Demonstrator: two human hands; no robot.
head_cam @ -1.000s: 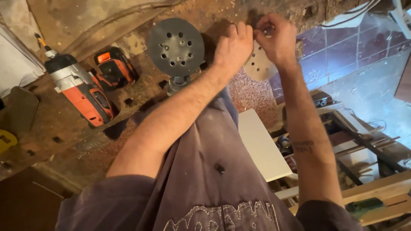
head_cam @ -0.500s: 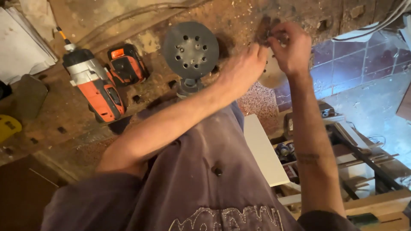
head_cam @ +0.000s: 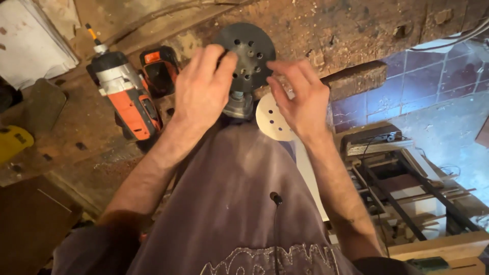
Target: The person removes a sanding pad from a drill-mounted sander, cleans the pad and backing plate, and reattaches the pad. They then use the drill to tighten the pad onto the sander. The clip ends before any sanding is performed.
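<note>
Sander pad (head_cam: pixel 245 55), black, round, with holes, faces up on the worn wooden workbench (head_cam: pixel 326 30); it is the landmark here. The sander's grey body (head_cam: pixel 238 106) sits just below the pad, mostly hidden by the person's grey shirt (head_cam: pixel 229 203).

Left hand (head_cam: pixel 202 87): fingers curled over the pad's left edge, gripping it. Palm side is hidden, so can't see how firm the hold is.

Right hand (head_cam: pixel 299 102): just right of the pad, fingers spread and half open, fingertips near the pad's right rim. Can't tell whether they touch it. Nothing visibly held.

Below-right of the pad: white sanding disc (head_cam: pixel 271 118) with holes, partly covered by the right hand and hanging past the bench edge. What holds it up can't be made out.

Left of the pad:
- orange-and-black battery pack (head_cam: pixel 160 71), just beside the left hand
- orange-and-grey impact driver (head_cam: pixel 125 99) with bit fitted, further left, lying on the bench
- white paper stack (head_cam: pixel 30 46), far left, cut off by the frame
- yellow object (head_cam: pixel 12 142), lower left, cut off, type unclear

Right of the pad: wooden block (head_cam: pixel 356 79) jutting off the bench edge. Below it, tiled floor (head_cam: pixel 433 86), a black metal frame with a flat grey unit (head_cam: pixel 379 145) on top; cluttered, details hard to read. White cables (head_cam: pixel 458 38) at the upper right, cut off.
</note>
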